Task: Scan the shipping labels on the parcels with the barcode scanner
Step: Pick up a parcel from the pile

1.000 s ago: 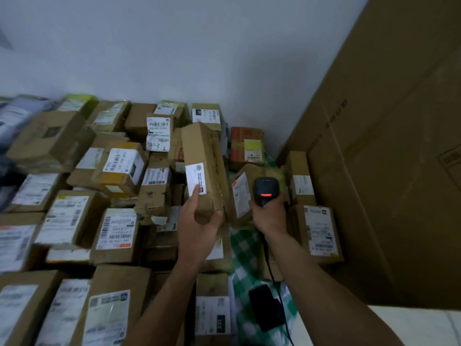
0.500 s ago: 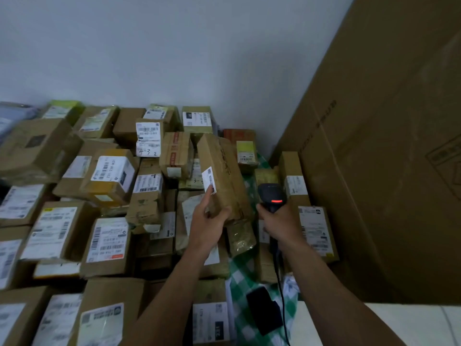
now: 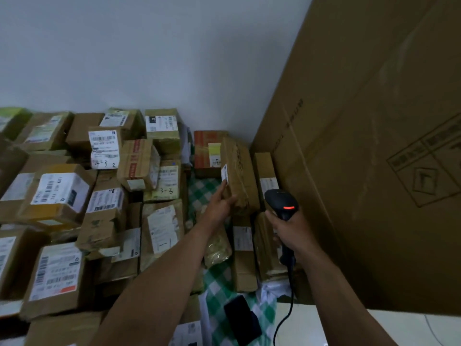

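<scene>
A long brown parcel [image 3: 240, 173] stands on end at the back right of the pile, with a small white label [image 3: 224, 173] on its left side. My left hand [image 3: 220, 204] grips its lower end, the forefinger stretched up along the label side and the thumb on the front face. My right hand [image 3: 287, 227] holds the black barcode scanner [image 3: 280, 202] by its handle, just right of the parcel. A red light glows on the scanner's head, and its cable [image 3: 287, 308] hangs down towards me.
Several labelled cardboard parcels [image 3: 59, 193] are heaped across the left and middle. A green checked cloth [image 3: 219, 280] shows between them, with a black flat object [image 3: 242, 320] lying on it. A huge cardboard sheet [image 3: 374, 171] closes off the right, and a white wall [image 3: 149, 58] stands behind.
My left hand has carried the long parcel rightwards and away from me to the back right, beside the big cardboard. The scanner hand has shifted slightly right.
</scene>
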Demonstrator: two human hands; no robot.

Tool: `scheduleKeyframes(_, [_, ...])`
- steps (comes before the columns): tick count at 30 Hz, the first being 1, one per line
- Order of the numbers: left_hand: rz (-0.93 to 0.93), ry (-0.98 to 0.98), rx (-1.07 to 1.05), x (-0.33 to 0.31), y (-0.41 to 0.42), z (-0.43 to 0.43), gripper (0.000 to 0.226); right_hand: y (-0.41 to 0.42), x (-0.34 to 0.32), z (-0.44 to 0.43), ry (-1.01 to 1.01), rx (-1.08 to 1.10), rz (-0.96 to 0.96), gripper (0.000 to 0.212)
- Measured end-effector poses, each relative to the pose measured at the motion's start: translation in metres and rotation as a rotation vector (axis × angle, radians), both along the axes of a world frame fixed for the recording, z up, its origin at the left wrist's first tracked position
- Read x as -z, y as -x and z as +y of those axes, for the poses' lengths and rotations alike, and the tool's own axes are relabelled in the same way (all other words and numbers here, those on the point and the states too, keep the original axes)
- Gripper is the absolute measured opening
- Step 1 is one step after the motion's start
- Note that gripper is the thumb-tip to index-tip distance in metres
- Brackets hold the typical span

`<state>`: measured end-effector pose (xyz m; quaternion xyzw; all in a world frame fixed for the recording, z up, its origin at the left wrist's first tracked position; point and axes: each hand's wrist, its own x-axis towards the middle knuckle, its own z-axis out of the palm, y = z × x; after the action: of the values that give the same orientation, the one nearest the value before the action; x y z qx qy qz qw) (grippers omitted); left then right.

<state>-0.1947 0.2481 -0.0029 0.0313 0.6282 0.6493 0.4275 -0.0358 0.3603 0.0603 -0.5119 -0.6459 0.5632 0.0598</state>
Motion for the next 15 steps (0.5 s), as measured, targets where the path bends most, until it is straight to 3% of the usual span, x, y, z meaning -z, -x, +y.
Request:
scheduleKeyframes(4, [-0.008,0.055,0.166,0.007,0.005,0.016,0.066,-0.004,0.004,0.006,0.029,-0.035,-0.034,0.052])
scheduleKeyframes(7, [0.100,0.121,0.304,0.007,0.001,0.023,0.063,-0.003,0.003,0.010,0.007,-0.059,-0.045,0.051])
scheduleKeyframes(15, [0.375,0.300,0.194,-0.003,0.041,0.042,0.042,0.012,-0.007,0.024,-0.063,-0.190,-0.053,0.065])
